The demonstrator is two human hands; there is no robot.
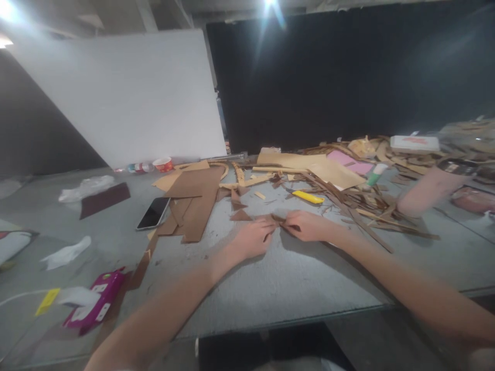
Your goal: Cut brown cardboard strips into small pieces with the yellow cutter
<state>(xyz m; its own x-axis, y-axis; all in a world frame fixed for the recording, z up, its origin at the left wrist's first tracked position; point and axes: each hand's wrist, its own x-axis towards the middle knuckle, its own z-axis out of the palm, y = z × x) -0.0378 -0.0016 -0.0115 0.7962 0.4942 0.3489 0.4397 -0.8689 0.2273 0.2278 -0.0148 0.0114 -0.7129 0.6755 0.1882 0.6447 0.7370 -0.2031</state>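
My left hand [256, 237] and my right hand [305, 225] meet near the middle of the grey table, fingertips almost together. Both are closed, pinching a small brown piece of cardboard [277, 218] between them; the fingers hide most of it. Just beyond my left hand lies a brown triangular scrap [241, 216]. A yellow utility knife [308, 197] rests on the table past my right hand, held by neither. Larger brown cardboard sheets [201, 211] lie flat to the left of my hands.
Cut cardboard strips [371, 216] are heaped at the right, beside a pink tumbler [433, 189] lying tilted. A phone [153, 213] is on the left, with a purple tissue pack [96, 301] nearer. A paper cup [163, 164] stands by the white board [127, 98] at the back.
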